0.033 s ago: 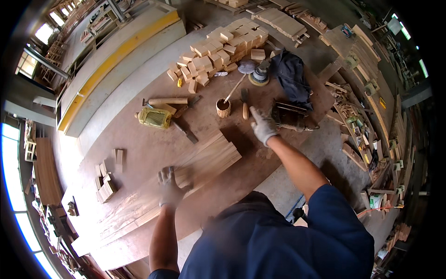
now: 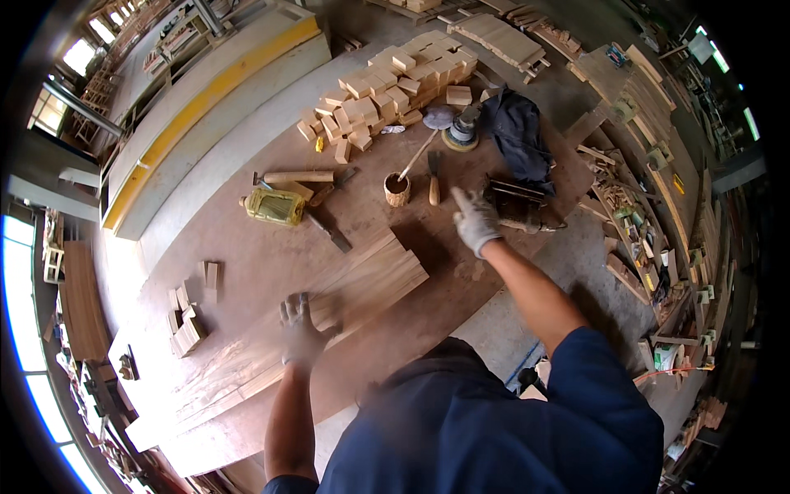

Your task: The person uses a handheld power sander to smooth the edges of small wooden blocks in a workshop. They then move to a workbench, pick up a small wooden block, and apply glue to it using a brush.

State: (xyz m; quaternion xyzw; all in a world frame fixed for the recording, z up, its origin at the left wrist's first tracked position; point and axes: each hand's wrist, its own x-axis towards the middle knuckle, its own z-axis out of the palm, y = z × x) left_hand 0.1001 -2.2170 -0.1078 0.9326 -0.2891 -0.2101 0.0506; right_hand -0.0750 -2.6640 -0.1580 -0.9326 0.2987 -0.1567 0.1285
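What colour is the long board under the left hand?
The long board is brown with darker grain streaks, best seen in the head view.

1. Counter (image 2: 362, 202): beneath the entries below.
2. Boards (image 2: 370, 284): near part of the counter, slanting from lower left to the middle.
3. Left grip (image 2: 303, 336): on the boards, around mid-length.
4. Small blocks (image 2: 188, 329): left of the left grip, behind the boards.
5. Bottle (image 2: 274, 206): behind the boards; chisel (image 2: 333, 235) just to its right.
6. Cup (image 2: 397, 191): right of the bottle; stick (image 2: 420, 155) standing in it, leaning right.
7. Scraper (image 2: 434, 185): between cup and right grip (image 2: 476, 222).
8. Block pile (image 2: 391, 90): far part, behind the cup.
9. Sander (image 2: 462, 132): behind the scraper, left of the cloth (image 2: 518, 136).
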